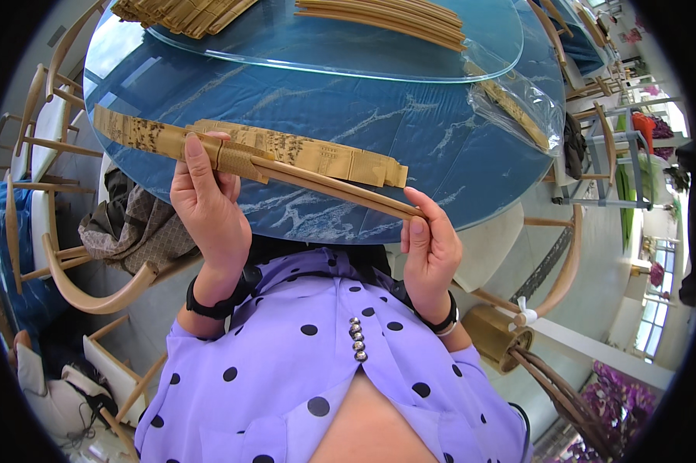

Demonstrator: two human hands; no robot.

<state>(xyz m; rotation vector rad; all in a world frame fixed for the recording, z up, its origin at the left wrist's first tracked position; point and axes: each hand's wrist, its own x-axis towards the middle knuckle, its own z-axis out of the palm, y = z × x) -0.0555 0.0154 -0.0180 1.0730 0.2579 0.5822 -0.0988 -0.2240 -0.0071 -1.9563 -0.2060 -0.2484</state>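
Note:
My left hand [206,181] is closed around a gold printed paper sleeve [151,136], thumb on top. A pair of light wooden chopsticks [332,184] sticks out of the sleeve's right end. The fingertips of my right hand [431,245] pinch the chopsticks' far right ends. Sleeve and chopsticks slant down to the right, above the table's near edge. Just behind them, several flat gold sleeves [317,154] lie overlapping on the blue marbled table [433,166]. How far the chopsticks reach inside the sleeve is hidden.
A raised glass turntable [340,71] bears a pile of gold sleeves [182,15] and a bundle of bare chopsticks [382,17]. At the table's right lies a clear plastic bag [547,108] with gold sleeves. Wooden chairs [101,301] stand on both sides; one bears a patterned bag [135,224].

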